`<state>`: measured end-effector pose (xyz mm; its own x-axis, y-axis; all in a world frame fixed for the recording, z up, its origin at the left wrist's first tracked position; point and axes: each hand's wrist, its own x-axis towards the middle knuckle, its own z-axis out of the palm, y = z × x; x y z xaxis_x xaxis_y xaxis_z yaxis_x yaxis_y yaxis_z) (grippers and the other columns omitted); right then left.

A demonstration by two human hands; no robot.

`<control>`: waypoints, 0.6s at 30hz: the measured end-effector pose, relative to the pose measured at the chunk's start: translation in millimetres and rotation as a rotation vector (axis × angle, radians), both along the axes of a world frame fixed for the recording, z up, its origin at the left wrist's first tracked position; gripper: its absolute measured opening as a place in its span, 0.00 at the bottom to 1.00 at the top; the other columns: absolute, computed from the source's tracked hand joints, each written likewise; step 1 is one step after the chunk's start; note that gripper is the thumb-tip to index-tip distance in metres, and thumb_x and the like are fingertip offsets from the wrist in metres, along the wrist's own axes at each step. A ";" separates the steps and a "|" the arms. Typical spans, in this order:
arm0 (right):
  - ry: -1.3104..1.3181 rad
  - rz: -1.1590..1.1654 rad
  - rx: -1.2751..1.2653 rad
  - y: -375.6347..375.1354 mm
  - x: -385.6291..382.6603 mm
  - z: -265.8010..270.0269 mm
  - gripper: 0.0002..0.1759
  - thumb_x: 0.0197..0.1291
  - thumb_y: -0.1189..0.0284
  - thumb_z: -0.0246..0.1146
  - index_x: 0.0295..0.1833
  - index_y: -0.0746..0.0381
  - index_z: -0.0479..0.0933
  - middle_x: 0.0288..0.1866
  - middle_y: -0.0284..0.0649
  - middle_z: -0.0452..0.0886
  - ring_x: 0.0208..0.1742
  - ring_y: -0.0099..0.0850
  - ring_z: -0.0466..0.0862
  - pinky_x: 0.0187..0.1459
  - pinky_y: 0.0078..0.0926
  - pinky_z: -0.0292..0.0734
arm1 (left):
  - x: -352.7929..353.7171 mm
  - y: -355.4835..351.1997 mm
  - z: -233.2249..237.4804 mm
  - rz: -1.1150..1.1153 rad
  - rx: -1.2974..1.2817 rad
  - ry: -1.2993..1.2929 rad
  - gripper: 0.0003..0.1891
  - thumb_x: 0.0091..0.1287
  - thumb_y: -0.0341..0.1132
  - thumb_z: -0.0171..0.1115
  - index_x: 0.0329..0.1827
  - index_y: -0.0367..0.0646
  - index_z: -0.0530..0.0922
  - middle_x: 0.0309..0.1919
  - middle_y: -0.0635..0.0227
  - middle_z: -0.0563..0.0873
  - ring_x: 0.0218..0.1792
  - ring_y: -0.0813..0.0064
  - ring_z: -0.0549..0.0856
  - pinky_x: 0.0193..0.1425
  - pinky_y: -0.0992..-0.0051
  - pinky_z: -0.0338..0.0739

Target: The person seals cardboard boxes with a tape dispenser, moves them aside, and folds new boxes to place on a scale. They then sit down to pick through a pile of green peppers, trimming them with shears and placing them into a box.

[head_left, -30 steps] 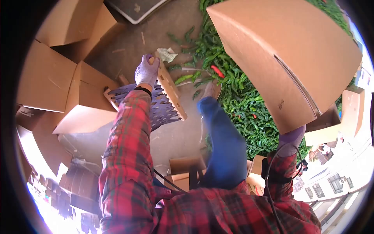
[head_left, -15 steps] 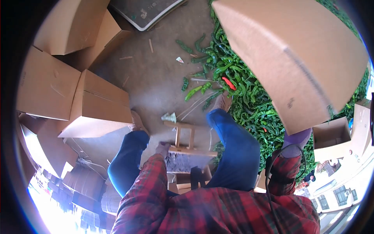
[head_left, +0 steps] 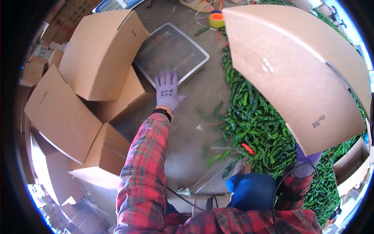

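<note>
My left hand, in a purple glove, is stretched forward with the fingers spread and nothing in it. Its fingertips reach the near edge of a flat grey platform scale on the ground. My right hand, also gloved, grips the lower edge of a large cardboard box held up on the right. Most of that hand is hidden behind the box. A wide pile of green peppers lies on the ground below the box, with a red pepper among them.
Several closed cardboard boxes are stacked at the left, close to the scale. A roll of orange tape lies beyond the peppers. Another open box sits at the far right. My blue-trousered knee is at the bottom.
My left hand has let go of the small wooden stool it held between my legs and reached forward to the scale. The view has tilted up; the box stays raised in my right hand.
</note>
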<state>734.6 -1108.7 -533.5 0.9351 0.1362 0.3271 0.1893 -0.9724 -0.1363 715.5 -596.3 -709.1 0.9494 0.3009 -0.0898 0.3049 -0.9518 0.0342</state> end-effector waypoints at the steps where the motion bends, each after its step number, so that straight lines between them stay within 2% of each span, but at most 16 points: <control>1: 0.002 -0.004 0.039 6.7 -0.3 6.5 0.30 0.63 0.64 0.67 0.69 0.62 0.70 0.66 0.48 0.77 0.66 0.44 0.77 0.64 0.39 0.73 | 10.3 4.3 -7.1 0.007 0.001 0.050 0.50 0.52 0.53 0.74 0.78 0.50 0.60 0.76 0.52 0.60 0.78 0.48 0.56 0.79 0.47 0.50; 4: 0.022 -0.018 0.119 40.4 -8.0 21.0 0.29 0.65 0.64 0.65 0.69 0.63 0.70 0.65 0.49 0.78 0.66 0.43 0.77 0.64 0.38 0.73 | 22.0 7.4 -29.2 0.071 -0.018 0.153 0.54 0.51 0.50 0.76 0.81 0.54 0.54 0.79 0.54 0.56 0.79 0.47 0.52 0.79 0.41 0.45; 5: -0.035 -0.012 0.033 34.4 -6.7 24.0 0.29 0.64 0.64 0.66 0.68 0.63 0.70 0.65 0.48 0.78 0.65 0.43 0.78 0.63 0.38 0.74 | 17.6 8.5 -40.9 0.100 -0.032 0.192 0.55 0.50 0.49 0.76 0.81 0.56 0.52 0.80 0.55 0.55 0.79 0.47 0.52 0.79 0.40 0.44; 7: -0.113 0.004 -0.135 21.0 -6.5 25.2 0.29 0.64 0.64 0.66 0.67 0.62 0.71 0.64 0.48 0.78 0.63 0.43 0.79 0.61 0.39 0.75 | 12.4 18.9 -88.7 0.058 0.152 0.065 0.53 0.53 0.44 0.75 0.81 0.60 0.51 0.80 0.60 0.56 0.79 0.47 0.53 0.78 0.37 0.46; 10: -0.158 0.053 -0.357 4.3 -19.5 21.3 0.28 0.63 0.63 0.68 0.66 0.62 0.73 0.62 0.48 0.79 0.61 0.44 0.80 0.58 0.39 0.78 | 1.3 26.8 -96.6 -0.025 0.194 0.022 0.47 0.60 0.37 0.69 0.81 0.60 0.53 0.80 0.64 0.57 0.78 0.47 0.58 0.77 0.36 0.46; 13: -0.158 0.054 -0.340 2.7 -33.8 23.9 0.28 0.62 0.63 0.68 0.65 0.62 0.73 0.61 0.47 0.79 0.58 0.43 0.81 0.55 0.38 0.80 | -20.6 34.2 -91.2 -0.082 0.122 -0.035 0.44 0.62 0.34 0.65 0.81 0.60 0.54 0.79 0.64 0.58 0.77 0.47 0.60 0.77 0.35 0.47; 14: -0.157 0.045 -0.220 -5.6 -39.7 20.8 0.28 0.63 0.64 0.67 0.65 0.63 0.72 0.61 0.47 0.79 0.58 0.43 0.81 0.55 0.38 0.80 | -27.6 37.6 -93.1 -0.093 0.172 -0.033 0.40 0.65 0.32 0.60 0.81 0.58 0.55 0.79 0.63 0.59 0.76 0.46 0.61 0.76 0.35 0.49; 17: -0.167 0.018 0.118 -29.2 -55.2 12.7 0.27 0.65 0.64 0.65 0.66 0.63 0.71 0.60 0.46 0.79 0.56 0.41 0.81 0.55 0.38 0.80 | -52.0 46.2 -96.4 -0.151 0.292 -0.004 0.36 0.68 0.30 0.54 0.80 0.56 0.56 0.78 0.62 0.60 0.76 0.47 0.62 0.76 0.35 0.51; 18: -0.164 0.001 0.203 -32.4 -60.1 12.9 0.26 0.66 0.64 0.64 0.66 0.63 0.71 0.60 0.46 0.79 0.56 0.41 0.82 0.55 0.38 0.80 | -59.7 45.1 -96.4 -0.175 0.325 0.006 0.34 0.69 0.31 0.50 0.80 0.51 0.57 0.78 0.60 0.61 0.74 0.46 0.64 0.76 0.36 0.52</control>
